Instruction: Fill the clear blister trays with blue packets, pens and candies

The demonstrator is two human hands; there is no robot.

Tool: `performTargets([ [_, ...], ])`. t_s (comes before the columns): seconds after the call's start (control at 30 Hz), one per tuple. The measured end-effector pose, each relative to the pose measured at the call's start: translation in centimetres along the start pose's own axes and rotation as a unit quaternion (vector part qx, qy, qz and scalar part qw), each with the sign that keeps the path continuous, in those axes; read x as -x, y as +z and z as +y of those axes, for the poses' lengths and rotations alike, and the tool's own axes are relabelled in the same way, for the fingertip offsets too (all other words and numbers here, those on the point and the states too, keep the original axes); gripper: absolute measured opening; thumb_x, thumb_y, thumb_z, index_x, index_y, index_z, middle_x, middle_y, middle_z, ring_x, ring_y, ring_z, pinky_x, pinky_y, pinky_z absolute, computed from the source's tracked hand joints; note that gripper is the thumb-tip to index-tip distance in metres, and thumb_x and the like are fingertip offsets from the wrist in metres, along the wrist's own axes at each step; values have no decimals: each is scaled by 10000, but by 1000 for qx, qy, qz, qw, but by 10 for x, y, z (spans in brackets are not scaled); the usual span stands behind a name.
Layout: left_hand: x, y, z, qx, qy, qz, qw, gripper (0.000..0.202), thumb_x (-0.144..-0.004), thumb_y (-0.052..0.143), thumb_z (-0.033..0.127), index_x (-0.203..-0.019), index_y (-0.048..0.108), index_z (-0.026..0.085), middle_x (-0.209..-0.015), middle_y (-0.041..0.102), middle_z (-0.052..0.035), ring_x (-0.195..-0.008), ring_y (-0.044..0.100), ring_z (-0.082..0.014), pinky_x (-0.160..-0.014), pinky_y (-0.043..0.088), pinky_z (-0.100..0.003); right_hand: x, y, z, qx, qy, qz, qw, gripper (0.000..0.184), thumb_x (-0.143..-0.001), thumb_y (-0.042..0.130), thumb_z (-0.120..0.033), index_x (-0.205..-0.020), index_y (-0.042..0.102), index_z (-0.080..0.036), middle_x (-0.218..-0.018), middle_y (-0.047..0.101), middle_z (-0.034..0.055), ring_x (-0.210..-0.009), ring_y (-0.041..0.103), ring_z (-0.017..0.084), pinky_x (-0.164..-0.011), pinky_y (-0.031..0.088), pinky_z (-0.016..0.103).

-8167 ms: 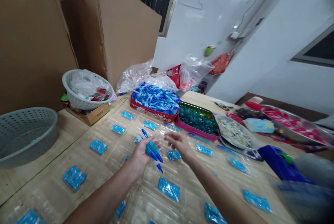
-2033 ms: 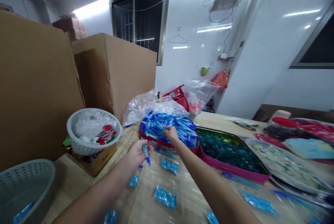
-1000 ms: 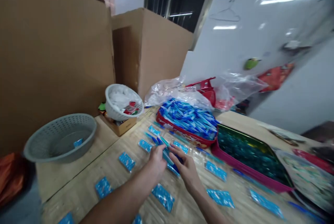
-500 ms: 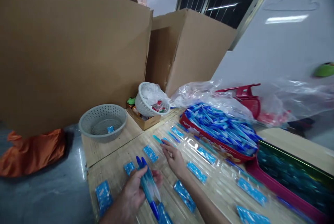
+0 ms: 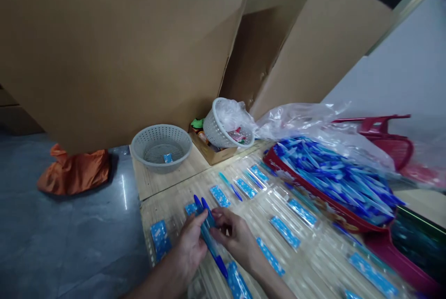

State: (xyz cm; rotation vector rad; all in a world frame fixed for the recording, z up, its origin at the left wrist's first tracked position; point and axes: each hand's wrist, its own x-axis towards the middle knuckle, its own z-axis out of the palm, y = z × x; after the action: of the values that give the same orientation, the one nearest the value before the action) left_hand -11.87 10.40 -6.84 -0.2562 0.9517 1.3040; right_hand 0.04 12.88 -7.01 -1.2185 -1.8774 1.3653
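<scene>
Several blue pens (image 5: pixel 209 234) with dark blue caps lie in my left hand (image 5: pixel 193 243), whose thumb presses on them. My right hand (image 5: pixel 237 236) meets the bundle from the right, its thumb and fingers pinched on a pen there; the fingertips are partly hidden. Beneath both hands are clear plastic trays (image 5: pixel 240 217) with long grooves. Just beyond my hands a single pen (image 5: pixel 230 186) lies in a groove, beside a blue patterned packet (image 5: pixel 220 196). Another blue packet (image 5: pixel 160 239) sits left of my left hand.
A red container (image 5: pixel 299 189) heaped with blue pens stands at the right. A grey basket (image 5: pixel 162 145) holds a small blue packet. A tilted white basket (image 5: pixel 226 124) rests in a shallow carton. Large cardboard boxes (image 5: pixel 139 48) rise behind; an orange bag (image 5: pixel 75 171) lies on the floor.
My right hand has come back from the far tray groove to the pens in my left hand. A pen now lies released in that groove. The view has tilted down and left.
</scene>
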Motion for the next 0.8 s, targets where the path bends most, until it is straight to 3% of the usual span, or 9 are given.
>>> performTargets([
  [0.1,8,-11,3,-13,-15,30,999,171,-887,507,166,-748,587,105,-590,655,-57,-522,632,-162,-672,553,-344,-9,6,7,-47,23,-12,999,282,-673,614,-332,-898,567,-169,-582,530,-33,-547,528,156,-526,395,263],
  [0.17,16,-21,9,-19,-25,7,999,181,-899,484,188,-775,588,107,-654,677,-91,-624,666,-206,-740,548,-430,-24,4,12,-31,25,-2,999,263,-658,596,-343,-852,558,-170,-595,530,-24,-552,524,160,-526,387,266],
  [0.33,32,-42,23,-35,-54,-26,998,167,-894,489,209,-893,606,89,-849,697,-156,-845,675,-274,-847,500,-521,-57,-2,15,174,7,48,984,118,-652,566,-274,-724,572,-180,-616,544,-5,-594,540,172,-577,375,274],
  [0.43,38,-48,25,-31,-51,-32,998,195,-895,484,209,-998,599,90,-880,693,-151,-864,670,-270,-865,488,-524,-58,5,10,255,-36,91,962,129,-686,575,-293,-748,602,-183,-723,591,34,-646,556,181,-603,387,281],
  [0.5,41,-50,26,-22,-47,-26,998,207,-891,486,197,-1045,587,103,-839,693,-129,-821,673,-263,-852,488,-533,-46,14,2,218,-52,87,971,181,-726,573,-351,-790,614,-186,-758,604,46,-636,554,176,-599,405,284],
  [0.6,45,-49,26,-5,-37,-16,999,189,-870,513,159,-1041,588,125,-759,687,-79,-735,674,-235,-838,495,-512,-17,31,-15,25,-5,-42,999,279,-758,580,-452,-842,595,-187,-684,599,22,-603,558,169,-560,432,276],
  [0.7,50,-49,25,10,-42,-21,999,147,-864,505,124,-967,609,123,-709,679,-58,-676,669,-204,-835,501,-458,10,47,-26,-125,56,-143,980,297,-724,641,-443,-846,552,-188,-634,568,-16,-582,554,151,-507,425,244],
  [0.8,55,-53,23,7,-67,-16,998,144,-874,474,124,-872,617,106,-658,667,-72,-652,664,-206,-820,501,-443,22,58,-28,-141,71,-151,976,234,-702,638,-332,-854,537,-185,-589,532,-47,-541,524,127,-473,386,216],
])
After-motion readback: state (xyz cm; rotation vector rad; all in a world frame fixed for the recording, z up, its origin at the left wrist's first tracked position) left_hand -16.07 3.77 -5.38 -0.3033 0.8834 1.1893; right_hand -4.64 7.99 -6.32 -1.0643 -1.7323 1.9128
